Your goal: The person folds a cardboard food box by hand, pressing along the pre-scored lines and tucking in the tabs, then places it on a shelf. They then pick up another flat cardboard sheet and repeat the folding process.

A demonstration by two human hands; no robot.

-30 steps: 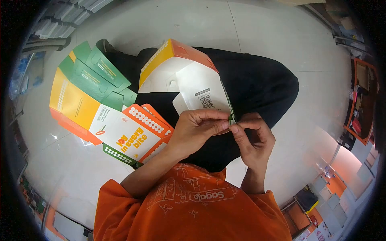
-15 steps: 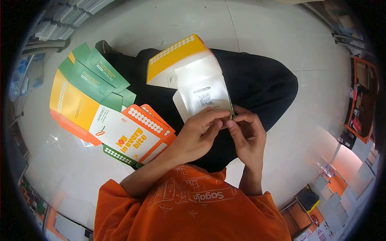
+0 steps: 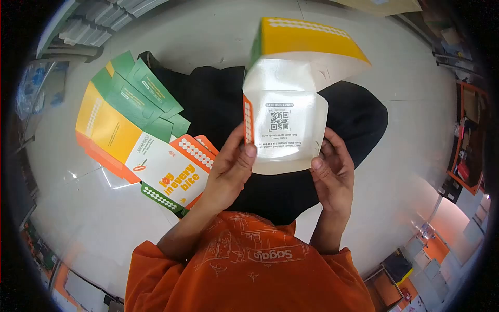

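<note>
I hold a part-folded cardboard food box (image 3: 283, 119) upright above my lap, its white inside and a QR code facing me, a yellow panel at the top. My left hand (image 3: 231, 166) grips its left edge, thumb on the orange side flap. On the opposite side my right hand (image 3: 332, 171) grips the right edge, thumb on the white panel.
A stack of flat unfolded boxes (image 3: 140, 135), green, yellow, orange and white with "joy in every bite" print, lies on the pale tiled floor (image 3: 405, 130) at my left. My black trousers (image 3: 358, 114) lie under the box. Shelving and clutter line the room's edges.
The box has turned and risen from sideways on my lap to upright facing me. My hands moved from pinching a tab at its lower edge to holding both sides.
</note>
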